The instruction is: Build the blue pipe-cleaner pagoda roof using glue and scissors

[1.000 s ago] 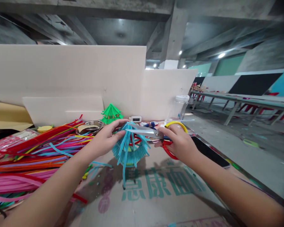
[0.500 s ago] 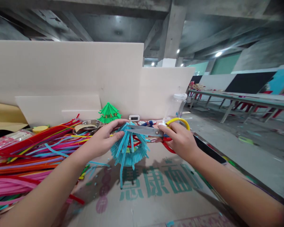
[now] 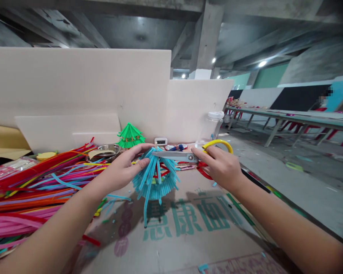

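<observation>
My left hand point(image 3: 130, 163) grips the upper left side of a blue pipe-cleaner tree point(image 3: 156, 182), thumb and fingers around it. The tree is cone-shaped, with red and yellow parts inside and one long strand hanging down at the front. In my right hand point(image 3: 224, 165) is a pair of scissors point(image 3: 180, 156) with a yellow and a red handle loop. Their blades point left and lie across the top of the tree, looking nearly closed. Whether a strand is between the blades I cannot tell.
Many coloured pipe cleaners point(image 3: 45, 186) are heaped at the left. A green tree point(image 3: 130, 135), a metal bowl point(image 3: 104, 151), a small digital display point(image 3: 160, 141) and a clear jar point(image 3: 213, 125) stand along the back, before white boards point(image 3: 80, 87). Printed cardboard point(image 3: 171, 243) covers the table.
The scissor blades have come closer together at the tree's top. My right hand has shifted slightly right, while my left hand keeps its hold.
</observation>
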The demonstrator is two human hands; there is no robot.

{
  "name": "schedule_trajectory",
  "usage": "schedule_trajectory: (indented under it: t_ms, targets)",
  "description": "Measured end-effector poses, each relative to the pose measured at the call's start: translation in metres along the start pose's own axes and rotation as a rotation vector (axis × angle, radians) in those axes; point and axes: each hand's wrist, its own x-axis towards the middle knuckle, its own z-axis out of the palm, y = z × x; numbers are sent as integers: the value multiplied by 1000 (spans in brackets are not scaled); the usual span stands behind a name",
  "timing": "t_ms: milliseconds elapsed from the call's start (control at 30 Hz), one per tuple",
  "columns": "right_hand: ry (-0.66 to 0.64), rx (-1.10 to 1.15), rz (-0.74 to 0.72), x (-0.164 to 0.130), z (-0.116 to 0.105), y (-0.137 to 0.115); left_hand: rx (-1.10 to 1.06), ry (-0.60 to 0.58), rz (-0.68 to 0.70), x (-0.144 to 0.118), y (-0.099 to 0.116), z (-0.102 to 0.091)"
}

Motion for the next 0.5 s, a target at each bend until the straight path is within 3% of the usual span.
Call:
schedule_trajectory:
  t_ms: [300, 500]
  targets:
    - [-140, 170, 87, 4, 11, -7, -1, 36, -13, 2, -3, -2]
    - [-89, 95, 71, 3, 7, -4, 18, 34, -11, 2, -3, -3]
